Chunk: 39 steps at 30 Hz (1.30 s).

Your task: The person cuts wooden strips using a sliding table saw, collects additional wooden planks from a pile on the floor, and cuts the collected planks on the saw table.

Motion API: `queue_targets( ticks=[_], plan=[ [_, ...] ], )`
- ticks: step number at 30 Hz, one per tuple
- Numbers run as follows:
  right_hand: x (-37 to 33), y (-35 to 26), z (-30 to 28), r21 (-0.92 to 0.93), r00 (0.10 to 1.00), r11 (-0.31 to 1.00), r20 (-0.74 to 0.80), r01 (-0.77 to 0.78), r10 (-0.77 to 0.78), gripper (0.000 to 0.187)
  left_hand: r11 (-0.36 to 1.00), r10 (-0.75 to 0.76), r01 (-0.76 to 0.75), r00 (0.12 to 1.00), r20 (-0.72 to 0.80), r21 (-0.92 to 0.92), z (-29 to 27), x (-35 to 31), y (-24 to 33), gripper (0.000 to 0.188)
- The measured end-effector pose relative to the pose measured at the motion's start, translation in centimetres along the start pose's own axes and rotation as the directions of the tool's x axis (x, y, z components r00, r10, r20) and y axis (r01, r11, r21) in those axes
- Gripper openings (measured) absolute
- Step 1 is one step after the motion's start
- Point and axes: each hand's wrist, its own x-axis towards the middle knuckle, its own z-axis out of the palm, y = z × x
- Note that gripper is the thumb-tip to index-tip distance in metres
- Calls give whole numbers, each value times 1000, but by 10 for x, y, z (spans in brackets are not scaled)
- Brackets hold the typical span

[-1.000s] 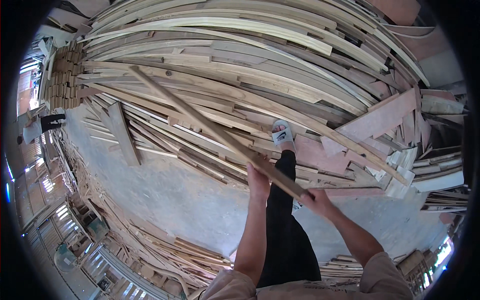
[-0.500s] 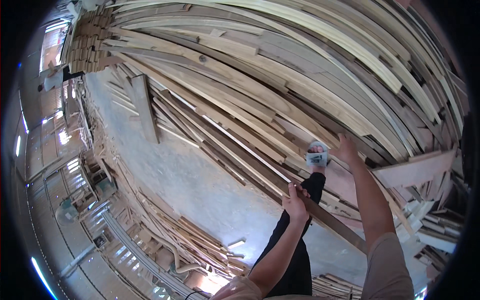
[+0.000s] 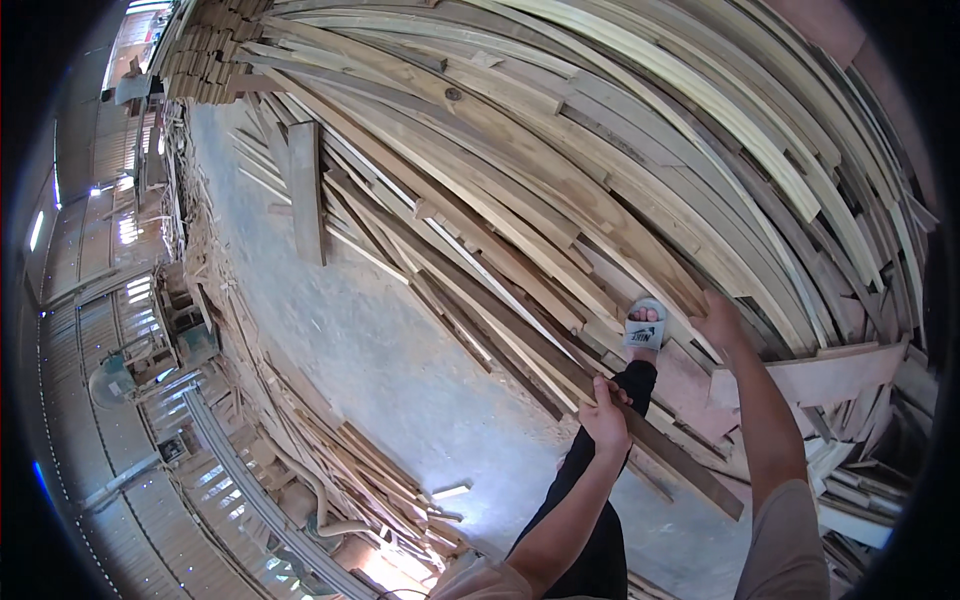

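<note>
My left hand is closed round a long, narrow brown board. The board slants from the upper left across my leg, its near end sticking out to the lower right. At the near end of a long pale plank with a dark knot, my right hand has its fingers bent against the wood. Part of those fingers is hidden. That plank lies on a wide spread of other planks. My sandalled foot stands among the boards between the two hands.
Many long planks cover the right and far side. A short board lies across others on the concrete floor. Stacked wood stands far left. Loose strips and a green machine are at left. Another person is far off.
My right hand has closed in on the plank's near end, its fingers less spread than before. My left hand keeps its hold on the brown board. The whole view has shifted slightly.
</note>
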Motion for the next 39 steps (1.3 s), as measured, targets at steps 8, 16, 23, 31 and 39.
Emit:
queue_targets(
  ticks=[8, 16, 23, 31, 39],
  plan=[
    [-74, -36, 48, 29, 985, 996, -151, 86, -81, 46, 999, -32, 31, 999, -31, -32, -10, 0, -2, 23],
    [-97, -41, 55, 135, 969, 978, -211, 156, -126, 48, 1000, -13, 11, 998, -58, -20, -3, 5, -4, 21],
    [-17, -77, -25, 34, 892, 973, -407, 230, -197, 55, 999, -42, 43, 998, -51, 22, 16, 4, 1, 22],
    [88, -132, 32, -82, 888, 932, -283, 354, -363, 37, 998, -6, 10, 997, -73, 57, 55, 24, 23, 21],
    [246, -188, 43, -76, 981, 997, -192, 10, -24, 29, 998, -54, 57, 991, -125, 24, 80, 38, 27, 21]
  ],
)
